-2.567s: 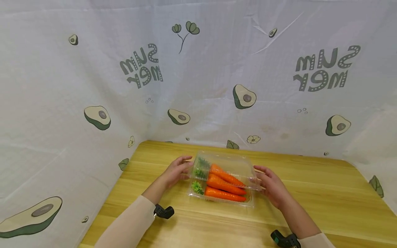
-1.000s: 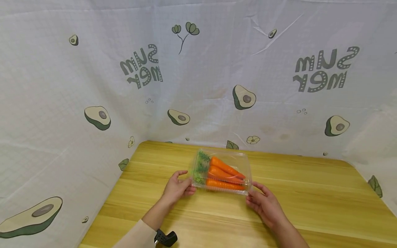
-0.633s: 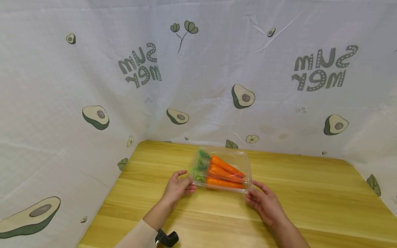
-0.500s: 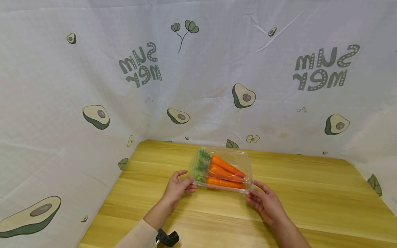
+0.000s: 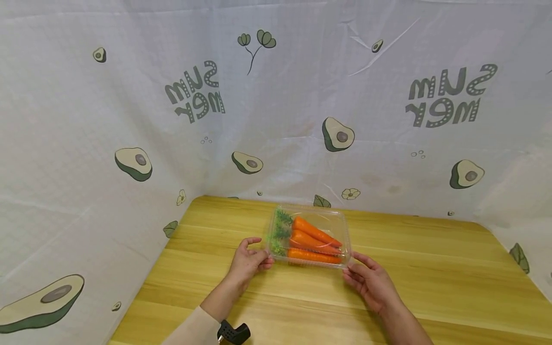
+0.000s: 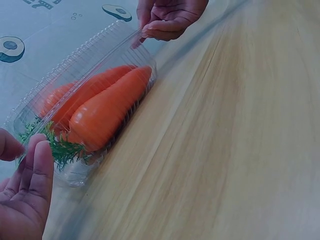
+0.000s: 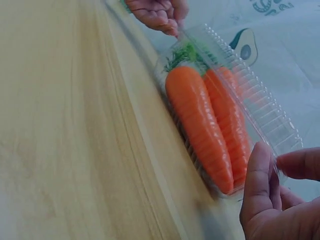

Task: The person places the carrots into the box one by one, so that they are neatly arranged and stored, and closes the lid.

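Observation:
A clear plastic clamshell box (image 5: 334, 222) lies on the wooden table with its lid down. Through the lid show three orange carrots (image 5: 312, 239) with green leafy tops (image 5: 281, 230) at the left end. My left hand (image 5: 246, 264) pinches the rim at the box's front left corner between thumb and fingers, index finger raised. At the front right corner my right hand (image 5: 374, 283) pinches the rim the same way. The left wrist view shows the ribbed side of the box (image 6: 117, 42) and both hands at its front edge.
The wooden tabletop (image 5: 310, 311) extends in front of the box and to both sides. A white cloth (image 5: 276, 105) with printed avocados and lettering hangs behind the table and along its left side. A black wrist camera (image 5: 234, 332) sits on my left wrist.
The lid, raised at the front 2.6 seconds ago, has come down over the carrots. Both hands have moved from the box's sides to its front corners. Over the last second they hold almost still.

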Action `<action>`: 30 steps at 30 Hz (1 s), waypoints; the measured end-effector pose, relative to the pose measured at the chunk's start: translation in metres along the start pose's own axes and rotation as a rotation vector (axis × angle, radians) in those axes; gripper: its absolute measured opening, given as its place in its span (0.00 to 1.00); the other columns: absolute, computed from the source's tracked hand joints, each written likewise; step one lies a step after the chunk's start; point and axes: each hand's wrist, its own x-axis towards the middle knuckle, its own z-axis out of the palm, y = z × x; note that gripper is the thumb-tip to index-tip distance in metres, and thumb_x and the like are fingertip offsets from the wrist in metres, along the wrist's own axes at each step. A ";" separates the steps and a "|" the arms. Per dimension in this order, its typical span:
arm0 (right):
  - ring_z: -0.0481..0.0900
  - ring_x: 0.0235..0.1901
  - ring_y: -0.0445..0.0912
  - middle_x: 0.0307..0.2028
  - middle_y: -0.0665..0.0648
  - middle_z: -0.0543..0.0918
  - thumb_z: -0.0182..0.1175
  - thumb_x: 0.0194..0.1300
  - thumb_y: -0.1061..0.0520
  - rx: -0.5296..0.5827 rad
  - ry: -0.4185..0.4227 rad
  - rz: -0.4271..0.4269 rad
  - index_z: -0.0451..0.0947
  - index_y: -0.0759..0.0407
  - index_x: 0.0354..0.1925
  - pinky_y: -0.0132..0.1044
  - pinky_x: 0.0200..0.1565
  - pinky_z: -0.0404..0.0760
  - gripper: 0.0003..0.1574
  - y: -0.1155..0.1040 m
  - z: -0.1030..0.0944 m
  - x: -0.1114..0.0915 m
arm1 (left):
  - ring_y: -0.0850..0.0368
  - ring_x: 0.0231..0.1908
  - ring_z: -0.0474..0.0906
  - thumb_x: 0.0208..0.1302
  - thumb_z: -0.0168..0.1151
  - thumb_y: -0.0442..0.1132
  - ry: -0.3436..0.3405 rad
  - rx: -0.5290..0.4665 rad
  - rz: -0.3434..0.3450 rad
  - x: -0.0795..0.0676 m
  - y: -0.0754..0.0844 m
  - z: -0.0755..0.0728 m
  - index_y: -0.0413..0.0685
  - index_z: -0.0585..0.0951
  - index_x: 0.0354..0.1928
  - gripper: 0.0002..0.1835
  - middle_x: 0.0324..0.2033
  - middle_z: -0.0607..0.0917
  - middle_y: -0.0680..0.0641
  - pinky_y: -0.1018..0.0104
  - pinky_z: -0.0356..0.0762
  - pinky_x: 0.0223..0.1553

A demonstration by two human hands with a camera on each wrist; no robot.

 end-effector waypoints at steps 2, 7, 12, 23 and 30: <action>0.87 0.34 0.38 0.33 0.49 0.88 0.53 0.76 0.65 0.008 0.002 0.004 0.77 0.44 0.48 0.31 0.44 0.87 0.15 -0.001 0.000 0.000 | 0.60 0.27 0.87 0.68 0.60 0.27 0.000 -0.004 0.004 0.000 -0.001 0.000 0.34 0.60 0.69 0.31 0.29 0.85 0.47 0.69 0.87 0.33; 0.88 0.34 0.39 0.34 0.50 0.88 0.52 0.76 0.67 0.043 -0.026 0.017 0.81 0.42 0.44 0.32 0.43 0.88 0.19 -0.001 -0.003 -0.001 | 0.60 0.27 0.86 0.67 0.60 0.26 0.006 -0.012 0.005 -0.003 0.001 0.002 0.35 0.59 0.68 0.31 0.28 0.85 0.48 0.69 0.87 0.33; 0.88 0.34 0.39 0.33 0.50 0.88 0.51 0.76 0.67 0.051 -0.052 0.028 0.82 0.42 0.42 0.31 0.44 0.87 0.20 -0.002 -0.006 -0.002 | 0.61 0.26 0.86 0.68 0.60 0.26 -0.006 -0.017 -0.009 -0.004 0.002 0.002 0.35 0.58 0.69 0.32 0.29 0.85 0.47 0.70 0.87 0.33; 0.87 0.38 0.40 0.37 0.47 0.87 0.54 0.77 0.60 -0.113 -0.112 0.032 0.75 0.49 0.55 0.34 0.47 0.87 0.12 -0.005 -0.011 -0.004 | 0.61 0.27 0.86 0.72 0.59 0.35 -0.087 0.064 -0.024 -0.003 0.002 -0.004 0.32 0.60 0.70 0.30 0.30 0.87 0.48 0.67 0.87 0.35; 0.86 0.43 0.42 0.51 0.61 0.84 0.52 0.79 0.51 -0.564 0.019 -0.052 0.55 0.68 0.75 0.36 0.45 0.88 0.38 -0.022 -0.017 0.001 | 0.56 0.29 0.85 0.77 0.56 0.48 -0.063 0.412 0.064 0.000 0.011 -0.015 0.38 0.64 0.71 0.30 0.35 0.86 0.42 0.62 0.87 0.34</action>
